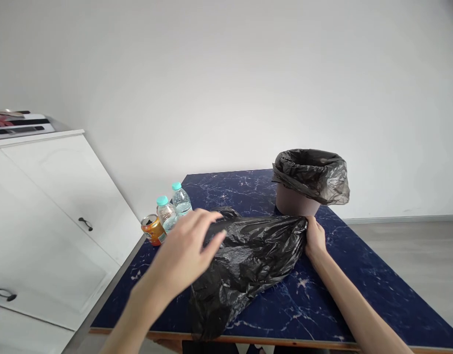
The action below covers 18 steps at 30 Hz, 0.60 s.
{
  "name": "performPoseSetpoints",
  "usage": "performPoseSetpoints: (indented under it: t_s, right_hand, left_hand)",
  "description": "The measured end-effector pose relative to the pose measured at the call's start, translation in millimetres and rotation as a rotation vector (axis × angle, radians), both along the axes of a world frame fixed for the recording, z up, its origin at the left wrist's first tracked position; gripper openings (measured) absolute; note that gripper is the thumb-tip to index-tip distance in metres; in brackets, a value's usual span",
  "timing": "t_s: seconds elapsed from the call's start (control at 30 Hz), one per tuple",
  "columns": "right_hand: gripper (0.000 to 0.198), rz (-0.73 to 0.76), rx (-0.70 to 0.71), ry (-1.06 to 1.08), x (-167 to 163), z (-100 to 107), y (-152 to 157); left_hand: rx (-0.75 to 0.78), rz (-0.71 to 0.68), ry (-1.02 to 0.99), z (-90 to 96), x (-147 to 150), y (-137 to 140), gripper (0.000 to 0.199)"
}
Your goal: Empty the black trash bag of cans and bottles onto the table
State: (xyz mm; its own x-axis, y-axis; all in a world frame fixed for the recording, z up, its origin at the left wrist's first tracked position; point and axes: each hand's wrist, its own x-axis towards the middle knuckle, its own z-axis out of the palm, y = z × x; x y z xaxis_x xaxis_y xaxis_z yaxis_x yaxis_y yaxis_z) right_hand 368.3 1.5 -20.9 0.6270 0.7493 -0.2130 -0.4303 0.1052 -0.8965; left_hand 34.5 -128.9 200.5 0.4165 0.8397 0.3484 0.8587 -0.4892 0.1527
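Note:
A crumpled black plastic bag (252, 255) lies across the middle of the table, its lower left end hanging toward the front edge. My right hand (315, 238) is closed on the bag's right end, close to the trash bin. Over the bag's left part hovers my left hand (193, 241), thumb and fingers apart, holding nothing. Part of the bag and the bottles' lower portions are hidden behind that hand.
A trash bin (295, 200) lined with a black bag (333, 179) stands at the back right of the blue marbled table (222, 189). At left are two plastic bottles (181, 199) with teal caps and an orange can (153, 229). White cabinets (60, 196) flank the table.

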Motion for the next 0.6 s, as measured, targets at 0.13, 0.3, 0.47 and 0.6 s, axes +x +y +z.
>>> performPoseSetpoints:
  t_s: [0.13,0.3,0.47,0.6]
  right_hand:
    - [0.023,0.117,-0.003,-0.049,4.8,-1.6,-8.7]
    - [0.022,0.342,-0.09,-0.172,28.8,9.5,-27.9]
    - [0.029,0.312,-0.167,-0.404,47.6,38.8,-35.6]
    - [0.042,0.23,0.006,-0.877,26.1,67.1,-52.6]
  left_hand:
    - [-0.289,-0.252,-0.03,-54.8,19.1,-17.1,0.037]
    - [-0.536,-0.433,-0.061,-74.4,18.7,-36.1,0.03]
    - [-0.32,-0.328,-0.222,-71.8,16.4,-16.5,0.025]
    - [-0.29,-0.254,-0.107,-94.7,14.9,-1.5,0.034]
